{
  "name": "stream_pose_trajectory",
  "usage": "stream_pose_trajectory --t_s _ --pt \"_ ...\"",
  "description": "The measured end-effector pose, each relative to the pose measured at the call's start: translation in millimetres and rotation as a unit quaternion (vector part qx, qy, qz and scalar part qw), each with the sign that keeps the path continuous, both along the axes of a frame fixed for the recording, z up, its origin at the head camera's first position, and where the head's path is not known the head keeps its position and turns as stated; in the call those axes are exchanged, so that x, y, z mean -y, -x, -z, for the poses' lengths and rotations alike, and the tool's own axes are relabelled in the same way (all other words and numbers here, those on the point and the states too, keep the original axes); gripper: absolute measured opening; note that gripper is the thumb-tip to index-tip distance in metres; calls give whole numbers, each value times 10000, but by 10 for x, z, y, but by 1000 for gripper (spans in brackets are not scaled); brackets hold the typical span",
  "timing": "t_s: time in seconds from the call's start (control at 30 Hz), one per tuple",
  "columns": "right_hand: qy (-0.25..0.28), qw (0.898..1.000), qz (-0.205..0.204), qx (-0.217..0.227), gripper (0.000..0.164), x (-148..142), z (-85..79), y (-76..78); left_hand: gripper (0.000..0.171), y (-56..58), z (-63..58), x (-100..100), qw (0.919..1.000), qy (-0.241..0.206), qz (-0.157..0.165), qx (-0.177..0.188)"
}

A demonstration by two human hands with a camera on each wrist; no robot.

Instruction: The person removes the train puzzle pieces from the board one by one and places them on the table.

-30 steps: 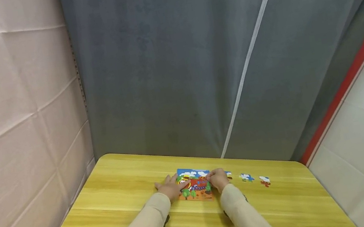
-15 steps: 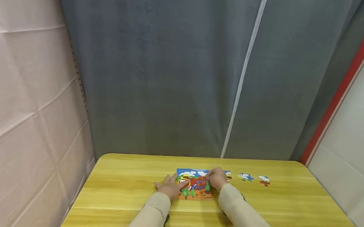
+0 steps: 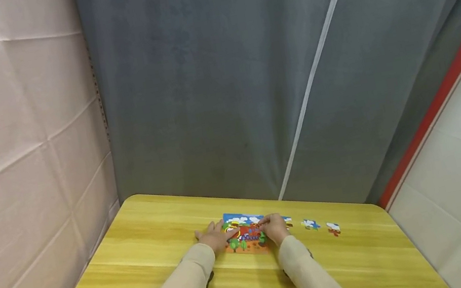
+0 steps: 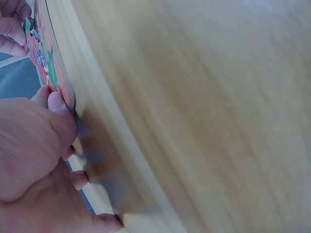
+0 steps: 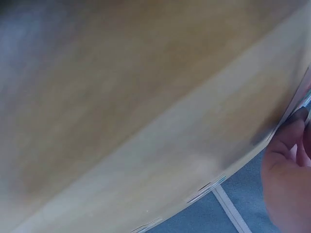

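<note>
A brightly coloured jigsaw puzzle [image 3: 247, 245] with a red vehicle, trees and clouds lies flat on the wooden table. My left hand [image 3: 214, 240] rests at its left edge with fingers spread, thumb and index finger over the picture; the left wrist view shows the thumb on the near border. At the right side of the picture, my right hand [image 3: 276, 229] pinches a puzzle piece between thumb and fingers. Most of that piece is hidden by the fingers. In the right wrist view the curled right fingers [image 5: 286, 138] meet at the puzzle's edge.
Three loose puzzle pieces lie in a row to the right: one partly behind the right hand [image 3: 288, 220], a blue and white one [image 3: 310, 224], and a red and white one [image 3: 333, 229]. A grey curtain [image 3: 212, 90] hangs behind the table [image 3: 144, 231].
My right hand has shifted slightly left over the puzzle, still pinching the piece. The left hand stays in place at the left edge.
</note>
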State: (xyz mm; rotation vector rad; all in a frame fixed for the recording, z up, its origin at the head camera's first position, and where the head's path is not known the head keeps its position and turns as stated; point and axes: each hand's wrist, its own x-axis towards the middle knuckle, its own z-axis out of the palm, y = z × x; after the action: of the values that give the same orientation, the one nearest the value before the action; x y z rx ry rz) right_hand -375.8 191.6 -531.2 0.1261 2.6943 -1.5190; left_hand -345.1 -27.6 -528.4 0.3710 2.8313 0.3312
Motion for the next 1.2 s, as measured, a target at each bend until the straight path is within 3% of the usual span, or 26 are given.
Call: stream_pose_trajectory --t_s 0.2,1.0,1.2 --pt "-57 10000 64 -20 8 -7 12 -2 65 -13 -5 -11 9997 -238 -42 43" --pt "333 9984 450 117 13 -67 49 -20 65 -140 -149 -43 9998 -172 -34 96" --pt "502 9981 341 117 13 -126 32 -27 66 -57 -53 -39 9999 40 -65 90"
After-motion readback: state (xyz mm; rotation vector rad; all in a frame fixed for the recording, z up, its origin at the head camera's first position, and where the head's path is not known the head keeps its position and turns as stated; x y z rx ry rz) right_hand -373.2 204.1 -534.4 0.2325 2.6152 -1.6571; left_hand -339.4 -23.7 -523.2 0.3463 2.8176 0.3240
